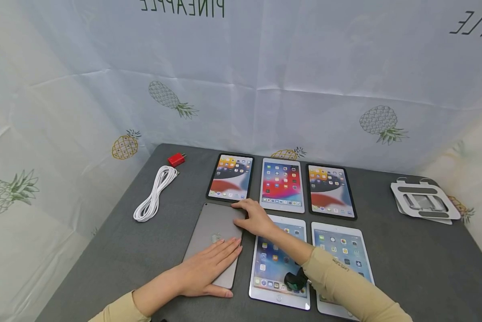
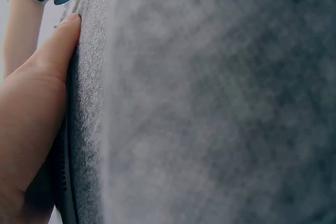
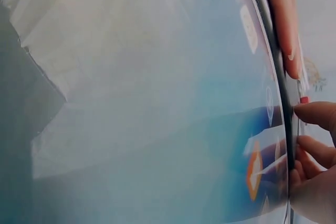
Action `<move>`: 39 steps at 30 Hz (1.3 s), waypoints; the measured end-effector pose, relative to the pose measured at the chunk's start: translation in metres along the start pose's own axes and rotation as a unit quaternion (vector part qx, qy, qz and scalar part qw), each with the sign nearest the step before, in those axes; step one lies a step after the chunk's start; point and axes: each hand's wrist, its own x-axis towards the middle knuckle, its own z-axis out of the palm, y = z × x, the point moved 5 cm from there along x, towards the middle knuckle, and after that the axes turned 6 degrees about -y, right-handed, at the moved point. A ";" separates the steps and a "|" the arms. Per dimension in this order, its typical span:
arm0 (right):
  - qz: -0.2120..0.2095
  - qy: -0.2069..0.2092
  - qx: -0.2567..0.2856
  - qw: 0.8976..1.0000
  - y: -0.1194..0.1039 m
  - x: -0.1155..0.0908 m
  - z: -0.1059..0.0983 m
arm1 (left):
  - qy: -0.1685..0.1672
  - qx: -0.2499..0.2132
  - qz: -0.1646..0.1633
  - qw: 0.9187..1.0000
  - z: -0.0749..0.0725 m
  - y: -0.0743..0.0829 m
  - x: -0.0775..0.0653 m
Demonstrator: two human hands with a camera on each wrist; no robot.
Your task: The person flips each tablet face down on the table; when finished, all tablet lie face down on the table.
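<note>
A grey tablet (image 1: 221, 219) lies face down on the table, its fruit logo partly showing. My left hand (image 1: 209, 268) rests on its lower half, palm down with the fingers straight and the thumb out beside its lower right corner. At the tablet's upper right corner, my right hand (image 1: 256, 219) holds the edge with bent thumb and forefinger; its other fingers are mostly hidden in the head view. Beneath the right forearm lie a white tablet (image 1: 273, 297) and another white tablet (image 1: 365, 259), both with lit screens. A tablet's screen (image 3: 157, 129) fills much of the right wrist view.
Along the back lie a black-framed tablet (image 1: 230, 176), a white tablet (image 1: 282, 184) and another black-framed tablet (image 1: 331, 190), all lit. A coiled white cable (image 1: 154, 197) and a red charger plug (image 1: 176, 159) lie at left. A folded metal stand (image 1: 424, 201) is at right.
</note>
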 end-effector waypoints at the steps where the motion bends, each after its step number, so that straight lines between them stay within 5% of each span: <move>1: 0.000 -0.002 0.003 1.000 0.001 -0.001 -0.001 | 0.002 -0.002 0.000 1.000 0.000 0.000 0.000; 5: 0.003 -0.004 0.017 1.000 0.005 -0.003 -0.004 | 0.023 -0.005 -0.003 1.000 -0.004 0.000 0.005; 8: 0.012 0.003 0.040 0.999 0.007 -0.006 -0.011 | 0.076 -0.009 -0.003 0.997 -0.014 0.001 0.011; 14: 0.015 0.015 0.087 0.996 0.010 -0.017 -0.034 | 0.203 -0.043 -0.001 0.978 -0.039 0.003 0.024; 18: 0.022 0.034 0.089 0.995 0.016 -0.027 -0.051 | 0.231 -0.111 -0.009 0.966 -0.048 0.006 0.033; 21: 0.034 0.043 0.086 0.995 0.023 -0.035 -0.061 | 0.202 -0.179 -0.021 0.963 -0.047 0.009 0.039; 24: 0.046 0.042 0.072 0.995 0.031 -0.044 -0.066 | 0.123 -0.225 -0.041 0.966 -0.039 0.013 0.043; 29: 0.035 0.027 0.026 0.999 0.041 -0.060 -0.067 | -0.001 -0.190 -0.043 0.981 -0.019 0.022 0.044; 39: -0.008 0.004 -0.075 0.997 0.037 -0.075 -0.060 | -0.026 -0.096 -0.038 0.994 -0.003 0.030 0.045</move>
